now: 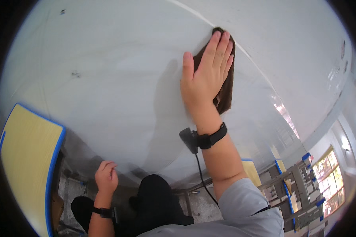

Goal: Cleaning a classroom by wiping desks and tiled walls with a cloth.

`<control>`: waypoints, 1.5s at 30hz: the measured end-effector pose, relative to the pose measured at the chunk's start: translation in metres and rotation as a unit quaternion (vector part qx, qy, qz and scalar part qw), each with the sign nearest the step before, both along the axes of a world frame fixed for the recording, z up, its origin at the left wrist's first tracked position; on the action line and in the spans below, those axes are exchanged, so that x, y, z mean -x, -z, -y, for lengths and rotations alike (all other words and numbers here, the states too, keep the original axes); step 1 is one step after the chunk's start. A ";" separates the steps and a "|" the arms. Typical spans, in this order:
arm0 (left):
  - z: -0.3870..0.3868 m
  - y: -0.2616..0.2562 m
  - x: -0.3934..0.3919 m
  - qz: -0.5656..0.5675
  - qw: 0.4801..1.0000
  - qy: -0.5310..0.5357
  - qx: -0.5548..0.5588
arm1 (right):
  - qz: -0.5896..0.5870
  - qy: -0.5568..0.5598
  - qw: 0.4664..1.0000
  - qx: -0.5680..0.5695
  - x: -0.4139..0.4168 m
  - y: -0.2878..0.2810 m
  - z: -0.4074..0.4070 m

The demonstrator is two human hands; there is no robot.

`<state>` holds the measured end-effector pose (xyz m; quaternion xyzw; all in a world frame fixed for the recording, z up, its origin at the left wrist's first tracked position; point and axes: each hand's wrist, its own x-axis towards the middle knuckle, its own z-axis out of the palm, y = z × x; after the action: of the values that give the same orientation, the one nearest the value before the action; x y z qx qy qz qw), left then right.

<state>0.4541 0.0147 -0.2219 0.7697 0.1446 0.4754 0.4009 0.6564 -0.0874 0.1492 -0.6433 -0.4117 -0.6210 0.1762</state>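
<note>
My right hand (209, 71) lies flat on a dark brown cloth (225, 97), pressing it against a glossy white wall (121, 83). The cloth spreads out beyond the fingertips and past the little-finger side of the palm. It lies along a pale seam (255, 63) in the wall. Low on the left, my left hand (106, 176) hangs above my legs with its fingers curled in. Nothing shows in it, and it is apart from the wall.
A yellow desk top (32, 160) with blue edging stands on the left. Stacked desks with metal frames (299, 183) and a window (329, 180) are at the lower right. Dark marks (76, 74) dot the wall. A black cable (202, 174) hangs from my right wrist strap (210, 139).
</note>
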 end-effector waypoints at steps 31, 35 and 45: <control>-0.015 -0.006 0.048 0.026 0.998 -0.008 0.063 | -0.130 -0.253 0.908 0.308 0.016 0.267 -0.034; 0.004 -0.016 0.029 -0.011 1.000 0.016 0.017 | -0.054 -0.062 0.977 0.195 -0.017 0.239 0.042; 0.032 -0.035 0.046 -0.061 0.997 0.043 -0.034 | -0.084 0.040 0.992 -0.087 -0.096 0.244 0.228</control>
<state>0.4085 -0.0174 -0.1869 0.8159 0.1187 0.4147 0.3851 0.7521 -0.3152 -0.0944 -0.6909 -0.3140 -0.6050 0.2407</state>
